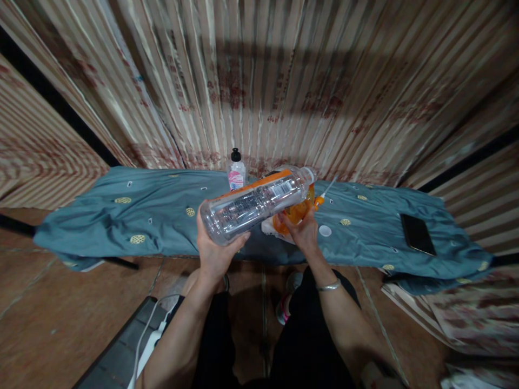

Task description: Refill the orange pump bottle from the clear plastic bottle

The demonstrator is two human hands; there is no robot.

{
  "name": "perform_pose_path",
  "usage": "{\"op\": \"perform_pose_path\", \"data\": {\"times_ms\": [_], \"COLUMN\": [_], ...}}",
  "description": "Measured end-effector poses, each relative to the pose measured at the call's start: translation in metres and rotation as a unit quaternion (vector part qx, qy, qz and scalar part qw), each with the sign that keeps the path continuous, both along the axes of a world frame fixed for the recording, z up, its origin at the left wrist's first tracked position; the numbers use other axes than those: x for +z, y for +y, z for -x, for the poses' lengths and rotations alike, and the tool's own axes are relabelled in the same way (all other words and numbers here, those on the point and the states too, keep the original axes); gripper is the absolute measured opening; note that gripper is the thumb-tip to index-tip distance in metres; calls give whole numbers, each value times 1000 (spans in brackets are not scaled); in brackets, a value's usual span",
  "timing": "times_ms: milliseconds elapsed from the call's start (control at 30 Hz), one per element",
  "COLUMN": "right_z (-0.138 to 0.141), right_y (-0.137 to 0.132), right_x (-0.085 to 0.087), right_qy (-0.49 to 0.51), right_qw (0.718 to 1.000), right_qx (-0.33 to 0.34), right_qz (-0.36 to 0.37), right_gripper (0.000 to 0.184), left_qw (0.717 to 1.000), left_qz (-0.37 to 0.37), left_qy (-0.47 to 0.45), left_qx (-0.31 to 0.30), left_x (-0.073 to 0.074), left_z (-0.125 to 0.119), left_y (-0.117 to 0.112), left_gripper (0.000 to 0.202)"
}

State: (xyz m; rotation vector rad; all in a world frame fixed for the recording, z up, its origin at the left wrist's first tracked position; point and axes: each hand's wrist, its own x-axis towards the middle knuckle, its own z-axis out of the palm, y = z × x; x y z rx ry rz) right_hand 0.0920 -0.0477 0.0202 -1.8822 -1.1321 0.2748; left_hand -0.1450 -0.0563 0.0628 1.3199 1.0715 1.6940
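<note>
My left hand [217, 251] is wrapped round the base of a large clear plastic bottle [255, 205] with an orange-edged label. The bottle is tipped nearly on its side, its neck pointing right and slightly up. Below its neck, my right hand [304, 229] is closed round a translucent orange bottle [298, 212], partly hidden by the large bottle and my fingers. Beside my right fingers is an orange nozzle top [319, 202] with a thin pale tube; I cannot tell whether it is held. A round white cap [324, 231] lies on the cloth to the right.
A blue-green patterned cloth [162, 189] covers the low table. A clear bottle with a black top and pink label [235, 173] stands at the back. A dark phone [417, 234] lies at the right. Behind hang striped curtains [259, 81]; a white power strip [150, 346] is lower left.
</note>
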Motion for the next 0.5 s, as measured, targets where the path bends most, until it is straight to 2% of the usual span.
{"op": "perform_pose_path", "data": {"times_ms": [300, 500], "right_z": [-2, -4], "right_y": [2, 4], "right_x": [-7, -10], "right_qy": [14, -4], "right_qw": [999, 1000], "right_qx": [4, -8], "right_qz": [-35, -17], "right_gripper": [90, 89], "left_qw": [1000, 1000], "left_qz": [4, 4], "left_qy": [3, -8], "left_qx": [0, -8], "left_x": [-3, -7], "left_z": [1, 2], "left_y": [1, 1], "left_gripper": [118, 119]}}
